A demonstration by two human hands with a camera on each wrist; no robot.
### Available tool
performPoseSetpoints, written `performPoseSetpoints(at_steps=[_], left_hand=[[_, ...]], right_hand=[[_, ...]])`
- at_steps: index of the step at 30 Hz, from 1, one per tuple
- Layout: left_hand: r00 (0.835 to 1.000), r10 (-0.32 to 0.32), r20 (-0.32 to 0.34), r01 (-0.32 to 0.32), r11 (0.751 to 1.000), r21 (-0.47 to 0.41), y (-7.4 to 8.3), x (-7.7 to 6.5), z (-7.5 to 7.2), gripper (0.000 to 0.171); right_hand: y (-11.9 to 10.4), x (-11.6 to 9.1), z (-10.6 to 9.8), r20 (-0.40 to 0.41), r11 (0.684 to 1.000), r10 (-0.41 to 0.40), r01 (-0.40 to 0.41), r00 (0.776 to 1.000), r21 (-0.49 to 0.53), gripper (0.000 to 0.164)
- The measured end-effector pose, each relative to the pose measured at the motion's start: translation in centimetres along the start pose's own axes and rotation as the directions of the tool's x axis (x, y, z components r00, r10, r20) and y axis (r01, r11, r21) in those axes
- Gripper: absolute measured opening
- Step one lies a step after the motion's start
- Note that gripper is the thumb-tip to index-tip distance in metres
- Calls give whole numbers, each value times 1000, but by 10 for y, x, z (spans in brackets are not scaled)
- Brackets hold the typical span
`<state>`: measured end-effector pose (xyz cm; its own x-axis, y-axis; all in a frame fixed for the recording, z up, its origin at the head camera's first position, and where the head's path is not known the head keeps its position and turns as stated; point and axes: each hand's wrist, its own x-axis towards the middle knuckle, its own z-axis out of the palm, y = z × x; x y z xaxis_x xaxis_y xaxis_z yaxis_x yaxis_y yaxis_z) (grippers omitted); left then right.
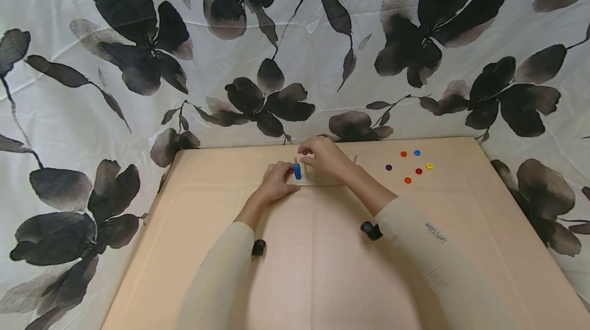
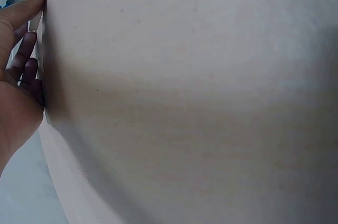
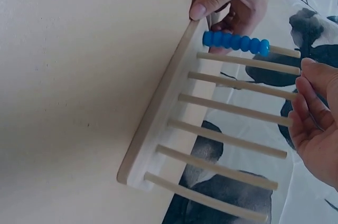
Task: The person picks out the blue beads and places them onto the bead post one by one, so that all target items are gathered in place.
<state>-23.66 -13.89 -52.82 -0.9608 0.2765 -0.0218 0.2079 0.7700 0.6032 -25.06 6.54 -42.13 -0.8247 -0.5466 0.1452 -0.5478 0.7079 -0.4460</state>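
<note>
A pale wooden peg rack (image 3: pixel 158 129) with several upright rods in a row stands near the table's far edge. Blue beads (image 3: pixel 235 42) are stacked on the rod at its left end, with the bare rod tip showing above them. My left hand (image 1: pixel 276 182) grips that end of the base, thumb on the front side and fingers behind. In the left wrist view the same hand (image 2: pixel 18 71) shows at the left edge. My right hand (image 1: pixel 324 156) hovers at the rod tips by the beads, fingers loosely bent. Between its fingers no bead shows; whether they touch a rod, I cannot tell.
Loose beads lie on the table to the right of the rack: purple (image 1: pixel 388 167), orange (image 1: pixel 403 153), blue (image 1: pixel 417 152), red (image 1: pixel 418 171), yellow (image 1: pixel 429 166) and another orange bead (image 1: pixel 407 180). A floral cloth (image 1: pixel 341 63) hangs behind the table (image 1: pixel 313 268).
</note>
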Motion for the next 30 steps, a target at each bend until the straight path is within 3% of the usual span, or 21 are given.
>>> performPoseSetpoints(at_steps=[11,19,30], left_hand=[[1000,-6,4,6,1000,-15,3,-3,-5,64],[1000,-7,17,8,1000,-15,1,-6,-4,66],[1000,4,23,-4,1000,-27,0,-9,-4,63]], right_hand=[[20,-32,-18,-108,994,55,-45,993,98,21],[48,-69,-30,-242,987,84,-47,967,155,23],[120,-116,-34,-292,977,199,-165,935,137,28]])
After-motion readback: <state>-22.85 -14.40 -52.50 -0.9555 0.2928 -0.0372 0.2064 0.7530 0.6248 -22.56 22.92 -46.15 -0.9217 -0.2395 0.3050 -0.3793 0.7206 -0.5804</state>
